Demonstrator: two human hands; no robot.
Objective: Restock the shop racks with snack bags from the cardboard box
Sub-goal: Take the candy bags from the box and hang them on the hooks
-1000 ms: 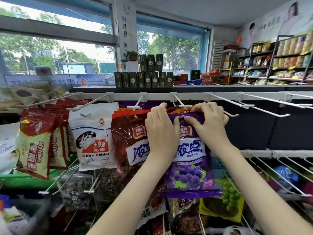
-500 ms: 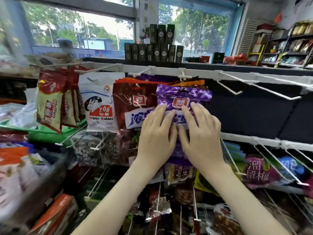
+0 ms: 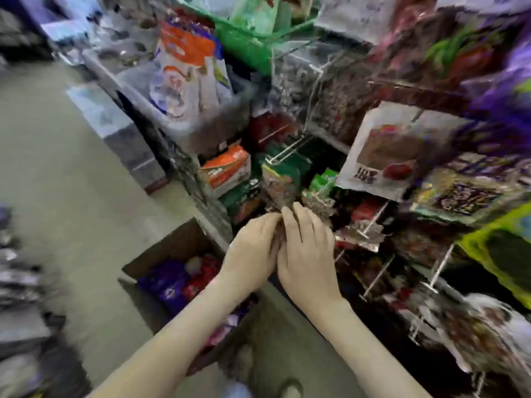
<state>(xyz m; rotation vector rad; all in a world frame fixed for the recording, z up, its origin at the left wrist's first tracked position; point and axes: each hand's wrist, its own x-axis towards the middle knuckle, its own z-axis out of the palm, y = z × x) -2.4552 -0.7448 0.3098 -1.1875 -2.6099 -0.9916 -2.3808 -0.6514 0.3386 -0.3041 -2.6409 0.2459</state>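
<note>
blur hides whether left hand [image 3: 253, 249] and right hand [image 3: 308, 254] grip anything; low pegs [image 3: 379, 275] may snag them reaching the box [image 3: 172, 242].

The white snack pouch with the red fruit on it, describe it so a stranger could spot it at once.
Find the wire-hook snack rack filling the right side of the view. Above and right of the right hand hangs the white snack pouch. Unlike the purple bags above it and the yellow-green bag below, it is white with a brown panel and one red fruit.
</note>
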